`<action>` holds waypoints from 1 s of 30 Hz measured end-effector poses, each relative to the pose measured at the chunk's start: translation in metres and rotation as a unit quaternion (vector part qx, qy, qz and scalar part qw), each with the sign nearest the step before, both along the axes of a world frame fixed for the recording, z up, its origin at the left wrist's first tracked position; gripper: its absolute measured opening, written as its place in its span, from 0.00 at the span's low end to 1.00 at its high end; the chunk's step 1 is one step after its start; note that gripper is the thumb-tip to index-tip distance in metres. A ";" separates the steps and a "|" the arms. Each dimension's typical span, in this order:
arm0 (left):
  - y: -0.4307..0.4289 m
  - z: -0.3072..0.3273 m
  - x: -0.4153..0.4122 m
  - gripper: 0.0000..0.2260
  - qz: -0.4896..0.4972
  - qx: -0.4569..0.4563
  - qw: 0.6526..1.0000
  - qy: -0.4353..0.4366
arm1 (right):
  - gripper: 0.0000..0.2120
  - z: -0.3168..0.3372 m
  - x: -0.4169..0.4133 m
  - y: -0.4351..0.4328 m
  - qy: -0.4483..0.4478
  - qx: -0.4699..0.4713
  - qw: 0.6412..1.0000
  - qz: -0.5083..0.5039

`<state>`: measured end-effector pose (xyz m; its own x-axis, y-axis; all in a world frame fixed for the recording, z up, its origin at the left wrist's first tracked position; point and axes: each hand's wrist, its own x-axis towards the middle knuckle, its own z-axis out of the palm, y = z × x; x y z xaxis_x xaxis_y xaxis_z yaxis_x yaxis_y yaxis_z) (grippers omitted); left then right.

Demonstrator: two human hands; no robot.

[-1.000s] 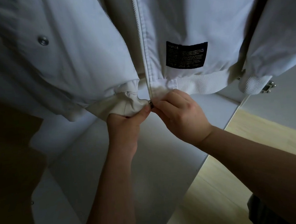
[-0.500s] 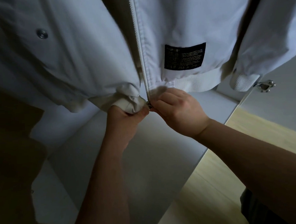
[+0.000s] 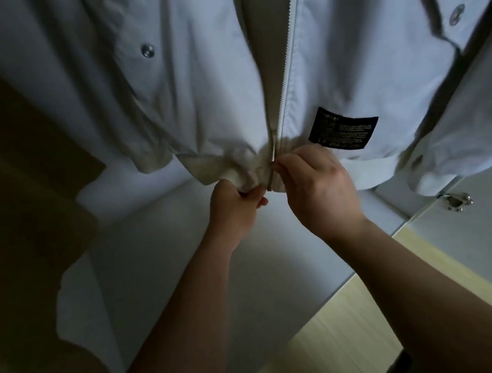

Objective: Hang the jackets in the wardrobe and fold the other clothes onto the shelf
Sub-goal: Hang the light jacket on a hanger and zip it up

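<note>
Two bare forearms reached up from the bottom of the view. The left hand (image 3: 234,209) had its fingers curled round a bunched fold of the hem (image 3: 238,173), just left of the zip (image 3: 280,117). The right hand (image 3: 321,192) pinched the foot of the zip between thumb and forefinger, on the zip's other side. Whether the slider sat in that pinch was too small to tell. The hands were close together, with the zip's bottom end between them. Above them the pale jacket (image 3: 197,87) hung down inside the wardrobe (image 3: 273,257), its top out of view and its front open above the hands. A black label (image 3: 343,133) sat just above the right hand, and a metal snap (image 3: 147,51) higher on the left. The cloth looked soft, light and limp, creasing wherever it was gripped, so it would likely offer no resistance of its own. The ribbed hem beside the zip seemed the firmest place to hold, one side in each hand, to keep the teeth taut. Beyond, a door hinge (image 3: 455,200) showed at the right, above a pale wood floor (image 3: 364,309).
</note>
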<state>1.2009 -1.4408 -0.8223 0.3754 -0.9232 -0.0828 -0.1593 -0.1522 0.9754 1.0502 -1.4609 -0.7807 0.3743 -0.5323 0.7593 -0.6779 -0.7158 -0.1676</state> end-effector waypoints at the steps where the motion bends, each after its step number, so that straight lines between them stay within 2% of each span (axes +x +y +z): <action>1: 0.000 0.000 0.000 0.04 0.008 0.002 1.000 0.006 | 0.03 0.001 0.001 0.002 -0.004 0.003 1.000 -0.003; 3: -0.001 -0.002 0.002 0.05 0.011 0.010 1.000 0.002 | 0.01 0.007 0.001 0.005 -0.025 -0.002 1.000 -0.010; 7: -0.002 -0.006 0.001 0.08 0.015 0.007 1.000 -0.003 | 0.06 0.028 -0.003 0.000 -0.083 -0.032 0.996 -0.021; 9: -0.001 -0.006 -0.002 0.10 0.047 -0.003 0.999 0.020 | 0.06 0.032 -0.003 -0.001 -0.084 -0.017 0.996 -0.023; 11: 0.000 -0.004 -0.002 0.16 0.092 0.018 0.995 0.023 | 0.06 0.030 -0.001 0.002 -0.083 0.002 0.996 -0.019; 12: 0.002 -0.002 -0.001 0.20 0.108 0.049 0.993 -0.022 | 0.06 0.028 -0.001 0.004 -0.082 0.006 0.996 -0.018; 13: 0.005 0.001 0.001 0.24 0.110 0.087 0.984 -0.105 | 0.06 0.027 0.000 0.005 -0.081 0.009 0.997 -0.017; 15: 0.013 0.009 0.001 0.29 0.102 0.129 0.933 -0.319 | 0.07 0.026 -0.001 0.005 -0.084 0.011 0.996 -0.016; 16: 0.017 0.014 -0.001 0.30 0.103 0.119 0.904 -0.398 | 0.07 0.026 -0.001 0.004 -0.086 0.014 0.996 -0.013; 18: 0.024 0.026 -0.008 0.28 0.121 0.040 0.869 -0.478 | 0.07 0.025 0.001 0.005 -0.095 0.023 0.995 -0.012; 21: 0.030 0.037 -0.019 0.21 0.146 -0.137 0.861 -0.468 | 0.06 0.029 0.002 0.011 -0.108 0.048 0.993 -0.011; 22: 0.028 0.041 -0.023 0.20 0.141 -0.167 0.864 -0.453 | 0.06 0.032 0.002 0.012 -0.110 0.057 0.992 -0.003; 26: 0.015 0.055 -0.039 0.14 0.113 -0.169 0.900 -0.385 | 0.05 0.047 0.004 0.013 -0.088 0.081 0.993 0.025; 30: -0.001 0.056 -0.052 0.17 0.091 -0.180 0.898 -0.390 | 0.04 0.066 -0.005 0.012 -0.042 0.085 0.995 0.009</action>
